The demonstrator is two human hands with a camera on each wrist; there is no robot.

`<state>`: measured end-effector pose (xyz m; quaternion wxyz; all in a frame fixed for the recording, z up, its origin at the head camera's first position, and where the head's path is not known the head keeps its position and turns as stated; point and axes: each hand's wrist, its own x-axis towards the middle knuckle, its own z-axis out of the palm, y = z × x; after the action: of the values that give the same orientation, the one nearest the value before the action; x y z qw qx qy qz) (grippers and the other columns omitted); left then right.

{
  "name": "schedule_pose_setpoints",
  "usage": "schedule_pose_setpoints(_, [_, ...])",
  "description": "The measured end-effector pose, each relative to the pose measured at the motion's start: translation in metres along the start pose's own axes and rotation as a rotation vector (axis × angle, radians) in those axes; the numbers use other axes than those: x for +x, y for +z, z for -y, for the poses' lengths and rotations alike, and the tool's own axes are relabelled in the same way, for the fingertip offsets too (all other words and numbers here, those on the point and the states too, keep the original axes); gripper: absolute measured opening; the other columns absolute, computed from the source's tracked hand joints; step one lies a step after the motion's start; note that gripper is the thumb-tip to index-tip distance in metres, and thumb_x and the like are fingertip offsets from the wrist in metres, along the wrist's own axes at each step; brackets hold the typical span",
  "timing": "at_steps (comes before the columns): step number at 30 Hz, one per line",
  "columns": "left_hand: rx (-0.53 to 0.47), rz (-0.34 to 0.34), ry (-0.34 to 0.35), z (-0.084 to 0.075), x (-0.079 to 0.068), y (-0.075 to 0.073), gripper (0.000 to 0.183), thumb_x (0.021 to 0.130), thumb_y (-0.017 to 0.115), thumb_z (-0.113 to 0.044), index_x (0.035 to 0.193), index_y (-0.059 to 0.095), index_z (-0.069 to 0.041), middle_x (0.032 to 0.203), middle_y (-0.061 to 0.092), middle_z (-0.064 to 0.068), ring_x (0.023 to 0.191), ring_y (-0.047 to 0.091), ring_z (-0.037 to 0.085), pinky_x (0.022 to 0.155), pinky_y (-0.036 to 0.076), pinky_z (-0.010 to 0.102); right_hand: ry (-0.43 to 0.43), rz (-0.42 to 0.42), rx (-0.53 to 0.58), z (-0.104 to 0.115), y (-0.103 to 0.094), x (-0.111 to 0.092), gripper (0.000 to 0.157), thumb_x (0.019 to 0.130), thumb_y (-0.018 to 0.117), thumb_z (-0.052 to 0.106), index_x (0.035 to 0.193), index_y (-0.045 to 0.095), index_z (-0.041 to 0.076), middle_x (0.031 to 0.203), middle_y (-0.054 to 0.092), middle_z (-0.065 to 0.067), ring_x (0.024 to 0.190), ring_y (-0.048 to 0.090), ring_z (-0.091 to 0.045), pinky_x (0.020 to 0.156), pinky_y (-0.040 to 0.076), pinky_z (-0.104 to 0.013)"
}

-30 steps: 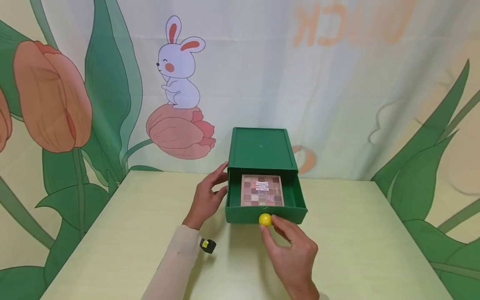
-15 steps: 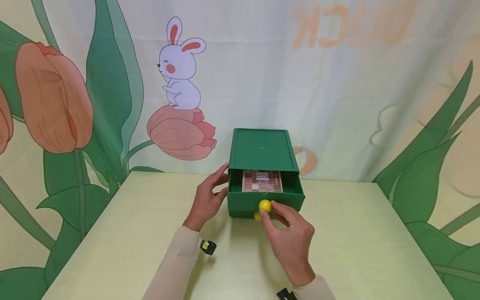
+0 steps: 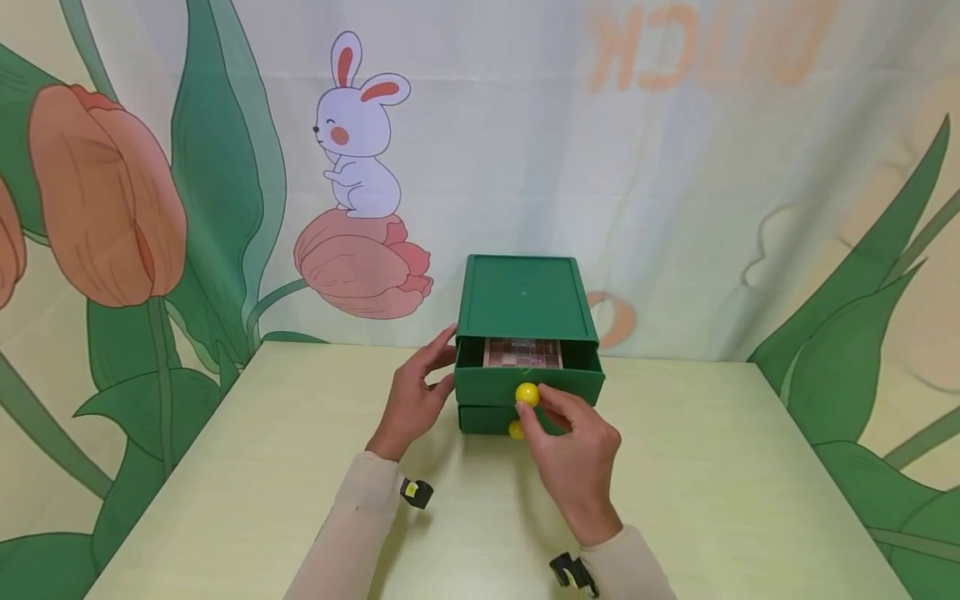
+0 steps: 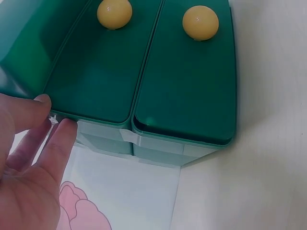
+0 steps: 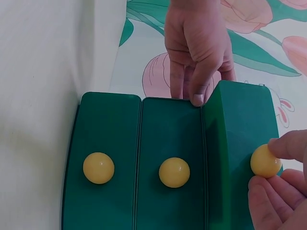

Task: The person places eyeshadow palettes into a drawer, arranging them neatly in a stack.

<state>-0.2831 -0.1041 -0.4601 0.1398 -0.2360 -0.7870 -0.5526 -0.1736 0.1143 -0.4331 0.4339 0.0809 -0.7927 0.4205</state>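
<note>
A green drawer cabinet (image 3: 523,296) stands on the table against the curtain. Its top drawer (image 3: 480,386) is partly pulled out, and an eyeshadow palette (image 3: 522,354) lies inside, its front part hidden by the drawer front. My right hand (image 3: 576,454) pinches that drawer's yellow round knob (image 5: 265,161) between thumb and fingers. At the cabinet's left side, my left hand (image 3: 412,396) rests its fairly straight fingers against the wall, with the thumb near the front edge. Two lower drawers with yellow knobs (image 5: 174,172) are closed.
The pale yellow-green table (image 3: 300,467) extends to both sides of the cabinet. Behind it hangs a curtain (image 3: 510,150) printed with tulips and a rabbit. A small black device (image 3: 417,492) is worn at the left wrist.
The top drawer has slid inward, away from me, with my right hand moving along on its knob. Less of the palette shows, and a lower drawer front has come into sight. My left hand stays put.
</note>
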Motion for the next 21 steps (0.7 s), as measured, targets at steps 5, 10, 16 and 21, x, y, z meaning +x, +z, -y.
schedule_pose_setpoints(5, [0.002,-0.008,0.012,0.001,0.000,0.000,0.078,0.100,0.069,0.002,0.163,0.042,-0.034,0.136,0.069,0.008,0.132,0.067,0.031,0.097,0.062,0.049,0.024,0.012,0.011,-0.005,0.005,0.005,0.033,0.082,0.093,0.016,0.110,0.082,0.003,0.104,0.082,-0.009,0.087,0.081,-0.020,0.078,0.067,-0.031])
schedule_pose_setpoints(10, [0.012,-0.003,-0.003,0.002,0.000,0.000,0.076,0.101,0.067,0.003,0.164,0.042,-0.031,0.136,0.068,0.008,0.132,0.067,0.031,0.097,0.062,0.049,0.038,0.015,0.022,-0.009,0.009,0.009,0.034,0.082,0.093,0.016,0.111,0.082,0.002,0.104,0.082,-0.009,0.088,0.081,-0.020,0.079,0.067,-0.034])
schedule_pose_setpoints(16, [0.011,0.005,-0.015,-0.001,0.000,0.000,0.074,0.102,0.066,0.001,0.164,0.041,-0.031,0.138,0.068,0.008,0.134,0.066,0.030,0.098,0.062,0.048,0.045,0.026,0.030,-0.014,0.015,0.015,0.034,0.084,0.092,0.018,0.112,0.081,0.002,0.105,0.082,-0.009,0.089,0.081,-0.022,0.080,0.068,-0.036])
schedule_pose_setpoints(21, [0.012,0.009,-0.027,-0.003,0.000,-0.001,0.077,0.102,0.067,0.001,0.163,0.040,-0.038,0.139,0.067,0.007,0.134,0.065,0.029,0.098,0.062,0.047,0.050,0.037,0.018,-0.017,0.017,0.021,0.033,0.084,0.091,0.018,0.112,0.081,0.003,0.104,0.082,-0.010,0.088,0.081,-0.022,0.080,0.068,-0.037])
